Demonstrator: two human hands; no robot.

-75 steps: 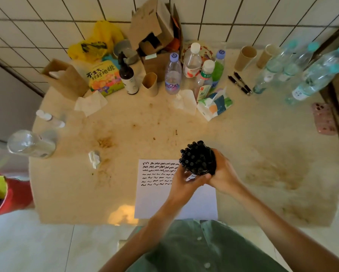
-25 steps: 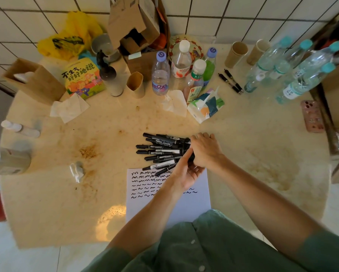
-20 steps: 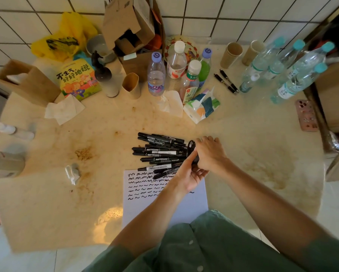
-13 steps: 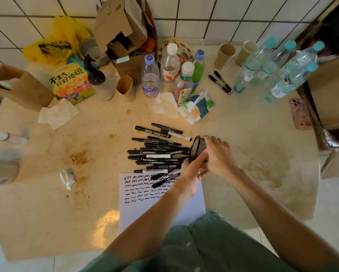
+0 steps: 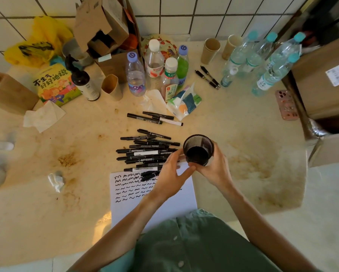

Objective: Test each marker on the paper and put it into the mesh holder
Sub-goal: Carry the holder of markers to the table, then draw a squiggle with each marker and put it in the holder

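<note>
1. The right hand [image 5: 213, 169] grips the black mesh holder [image 5: 198, 149], upright with its mouth facing up.
2. The left hand [image 5: 171, 173] is relaxed and spread, thumb touching the holder's near side.
3. Black markers [image 5: 145, 153] lie piled on the bench [image 5: 253, 124] just left of both hands.
4. The scribbled paper [image 5: 129, 187] lies under the left hand.

Green buttoned shirt [image 5: 194, 248], seemingly short-sleeved.

Stained table [image 5: 243, 122] — markers [image 5: 147, 152], paper [image 5: 164, 205], bottles [image 5: 135, 75] lie on it.
</note>
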